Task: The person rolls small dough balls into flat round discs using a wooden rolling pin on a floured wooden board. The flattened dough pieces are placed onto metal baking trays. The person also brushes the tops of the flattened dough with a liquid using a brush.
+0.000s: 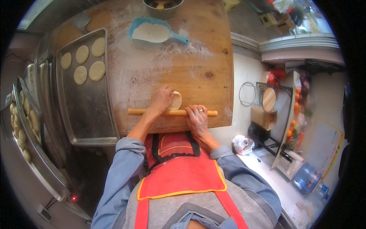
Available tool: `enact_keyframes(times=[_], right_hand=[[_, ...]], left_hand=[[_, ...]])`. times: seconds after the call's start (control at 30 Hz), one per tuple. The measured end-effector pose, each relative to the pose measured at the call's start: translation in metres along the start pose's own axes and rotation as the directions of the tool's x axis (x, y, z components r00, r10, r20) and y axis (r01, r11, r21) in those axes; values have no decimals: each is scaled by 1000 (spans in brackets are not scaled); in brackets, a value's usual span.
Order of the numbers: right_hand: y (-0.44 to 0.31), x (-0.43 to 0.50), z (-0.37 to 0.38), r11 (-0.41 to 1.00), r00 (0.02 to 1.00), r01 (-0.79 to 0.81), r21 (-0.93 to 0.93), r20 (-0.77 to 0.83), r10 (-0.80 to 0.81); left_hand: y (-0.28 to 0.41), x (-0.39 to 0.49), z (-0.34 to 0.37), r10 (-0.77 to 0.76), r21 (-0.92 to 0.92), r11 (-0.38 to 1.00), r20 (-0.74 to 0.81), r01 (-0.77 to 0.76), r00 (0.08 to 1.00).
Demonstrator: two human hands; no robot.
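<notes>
A wooden rolling pin [171,112] lies crosswise near the front edge of the floured wooden table [171,68]. My right hand [197,117], with a ring on one finger, is closed over the pin towards its right end. Just beyond the pin is a small flat round of dough [176,100]. My left hand [162,98] grips that round by its left edge, while my left wrist crosses above the pin. The left part of the dough is hidden behind my fingers.
On the left, a metal baking tray [85,111] bears several flat dough rounds [97,71]. Farther left, another tray [43,171] holds several shaped dough pieces. A blue scoop [178,37] of flour and a metal bowl [168,13] stand at the table's far side.
</notes>
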State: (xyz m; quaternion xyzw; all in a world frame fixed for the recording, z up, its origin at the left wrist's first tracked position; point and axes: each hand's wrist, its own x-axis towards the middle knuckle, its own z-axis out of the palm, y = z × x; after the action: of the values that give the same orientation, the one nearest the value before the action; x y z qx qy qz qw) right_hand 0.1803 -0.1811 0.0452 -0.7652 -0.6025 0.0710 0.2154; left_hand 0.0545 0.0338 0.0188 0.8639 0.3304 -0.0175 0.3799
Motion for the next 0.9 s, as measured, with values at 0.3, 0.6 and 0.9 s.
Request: enact_keyframes(times=[0.3, 0.6, 0.9], right_hand=[[10, 20, -12, 997, 997, 69, -45, -16, -70], [-4, 27, 8, 993, 987, -101, -54, 121, 107], [37, 137, 44, 981, 996, -88, -175, -38, 83]], left_hand=[[-34, -81, -16, -501, -361, 828, -132, 429, 855], [-40, -119, 7, -169, 352, 882, -382, 312, 908], [-79, 5, -44, 15, 380, 905, -477, 191, 879]])
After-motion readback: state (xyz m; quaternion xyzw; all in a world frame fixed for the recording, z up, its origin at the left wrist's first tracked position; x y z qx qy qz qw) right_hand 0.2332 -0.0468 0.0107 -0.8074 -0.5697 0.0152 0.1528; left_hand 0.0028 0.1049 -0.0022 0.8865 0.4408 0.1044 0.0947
